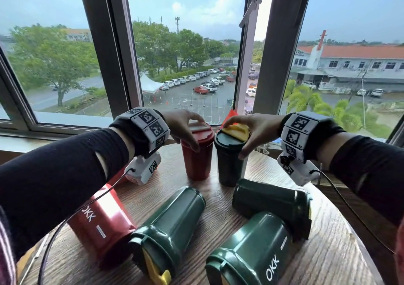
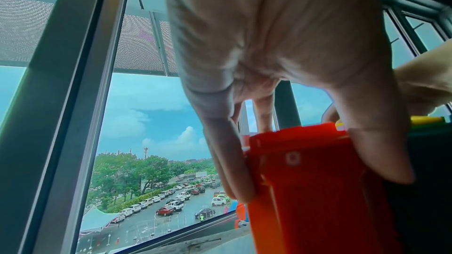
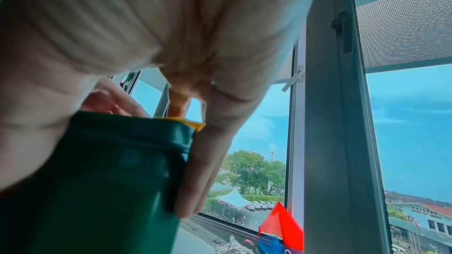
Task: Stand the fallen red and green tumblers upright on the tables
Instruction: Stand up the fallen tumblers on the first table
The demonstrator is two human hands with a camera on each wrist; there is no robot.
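Nearest me, three green tumblers and a red one are lying on the table. My left hand is gripping the upright red tumbler, my right hand the upright green tumbler. I'm thinking each base should sit flat before I let go.

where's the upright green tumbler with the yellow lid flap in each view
Head: the upright dark green plastic tumbler with the yellow lid flap stands just right of centre, the right hand gripping its lid.
Left wrist: only a sliver of its yellow and green lid at the right edge.
Right wrist: it fills the lower left, under the hand.
Shared landmark: the white tent in the car park.
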